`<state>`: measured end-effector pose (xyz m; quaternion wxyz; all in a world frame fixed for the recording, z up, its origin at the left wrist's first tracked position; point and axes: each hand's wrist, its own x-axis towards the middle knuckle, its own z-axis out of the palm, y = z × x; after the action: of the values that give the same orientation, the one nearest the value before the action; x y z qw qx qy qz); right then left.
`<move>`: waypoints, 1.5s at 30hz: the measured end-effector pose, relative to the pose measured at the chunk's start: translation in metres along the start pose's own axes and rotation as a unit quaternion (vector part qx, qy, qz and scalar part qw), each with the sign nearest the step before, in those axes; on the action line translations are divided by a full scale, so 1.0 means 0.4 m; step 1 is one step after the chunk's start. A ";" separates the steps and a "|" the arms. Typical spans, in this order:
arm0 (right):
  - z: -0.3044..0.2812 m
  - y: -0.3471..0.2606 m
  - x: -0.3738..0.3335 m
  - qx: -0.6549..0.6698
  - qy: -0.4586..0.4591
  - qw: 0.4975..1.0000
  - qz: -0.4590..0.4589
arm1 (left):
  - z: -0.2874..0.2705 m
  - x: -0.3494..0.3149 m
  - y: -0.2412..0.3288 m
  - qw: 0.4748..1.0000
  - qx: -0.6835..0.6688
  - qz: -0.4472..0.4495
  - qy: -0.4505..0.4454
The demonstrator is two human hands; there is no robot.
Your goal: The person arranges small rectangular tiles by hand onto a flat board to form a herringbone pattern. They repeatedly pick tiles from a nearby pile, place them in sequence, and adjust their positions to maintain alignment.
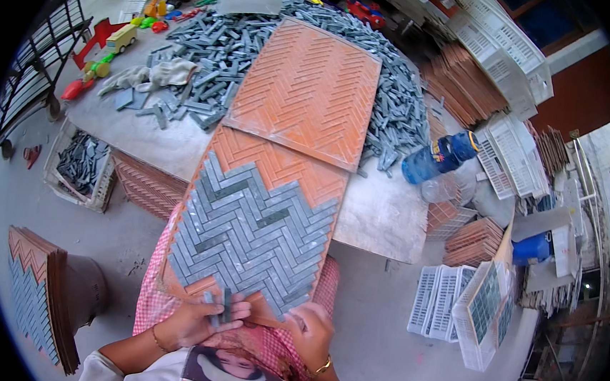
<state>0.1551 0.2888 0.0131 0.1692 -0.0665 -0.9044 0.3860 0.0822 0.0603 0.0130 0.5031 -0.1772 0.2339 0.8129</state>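
Observation:
An orange grooved tray (247, 150) lies sloping from the table edge down to my lap, its middle filled with grey strip tiles (256, 222) in a herringbone pattern. Bare orange grooves show at its far end and near corners. At its near edge my left hand (198, 321) holds a couple of loose strip tiles (226, 305) upright between the fingers, palm turned up. My right hand (312, 331) is at the near right corner, fingers curled and pinched together; what they grip, if anything, is hidden. A second orange tray (313, 84), with no tiles, overlaps the first one's far end.
A big heap of loose strip tiles (208, 54) covers the table (381, 221) behind. White gloves (171, 72) and toys lie left, a blue bottle (440, 157) right. Tray stacks (46, 292) and white crates (436, 301) stand on the floor both sides.

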 end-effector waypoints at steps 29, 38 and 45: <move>0.020 -0.051 0.104 0.048 -0.252 0.965 0.057 | -0.076 -0.087 0.110 0.962 -0.031 0.266 0.055; 0.063 -0.040 0.098 0.031 -0.199 0.979 -0.010 | -0.083 -0.081 0.098 0.967 -0.043 0.247 0.046; 0.105 -0.048 0.069 -0.049 -0.144 0.988 0.011 | -0.080 -0.080 0.094 0.969 -0.041 0.239 0.048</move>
<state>0.1145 0.2540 0.0066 0.0297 -0.0280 -0.9363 0.3487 0.0638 0.0046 0.0108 0.2746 -0.1754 0.2602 0.9089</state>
